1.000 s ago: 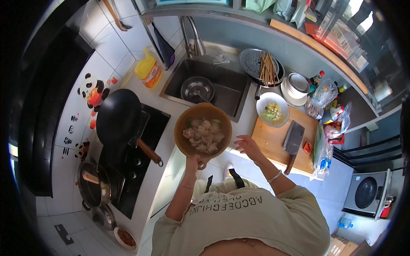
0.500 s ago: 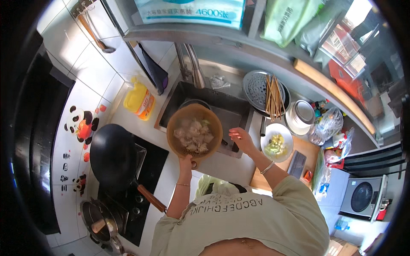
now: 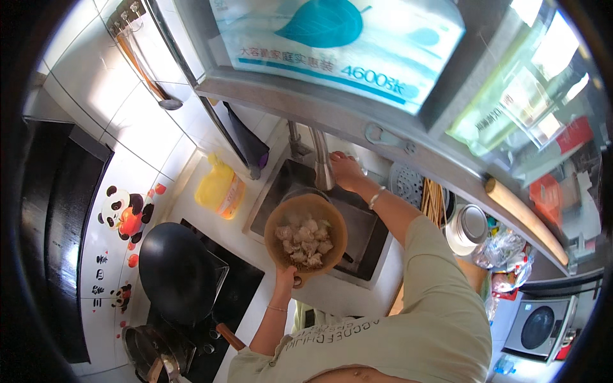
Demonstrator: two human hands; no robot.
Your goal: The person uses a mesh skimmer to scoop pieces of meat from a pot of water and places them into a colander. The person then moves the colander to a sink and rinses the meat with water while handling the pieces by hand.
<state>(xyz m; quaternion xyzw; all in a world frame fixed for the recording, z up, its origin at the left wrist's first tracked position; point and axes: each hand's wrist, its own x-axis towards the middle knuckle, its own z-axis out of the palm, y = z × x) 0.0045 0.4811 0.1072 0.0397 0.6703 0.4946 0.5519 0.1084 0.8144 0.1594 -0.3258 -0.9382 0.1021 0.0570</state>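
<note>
Head view: my left hand (image 3: 285, 279) clasps a tan bowl (image 3: 340, 237) of pale meat (image 3: 305, 240), right hand (image 3: 345, 170) grip unclear, teal-printed package (image 3: 319, 27) above.

One wide fisheye view, from the left of two cameras side by side on the person's head, looks steeply down and ahead. The shirt (image 3: 383, 329) sits below the lens, around 5 o'clock; the hands (image 3: 347, 172), pot (image 3: 306, 205) and sink (image 3: 357, 223) fall mid-view at middling range. At 12 o'clock the shelf (image 3: 274, 99) looms large, close to the lens; the stove (image 3: 239, 293) lies towards 7, and an appliance (image 3: 535, 325) at 4 looks small, well off. Straight edges bow near the rim.
</note>
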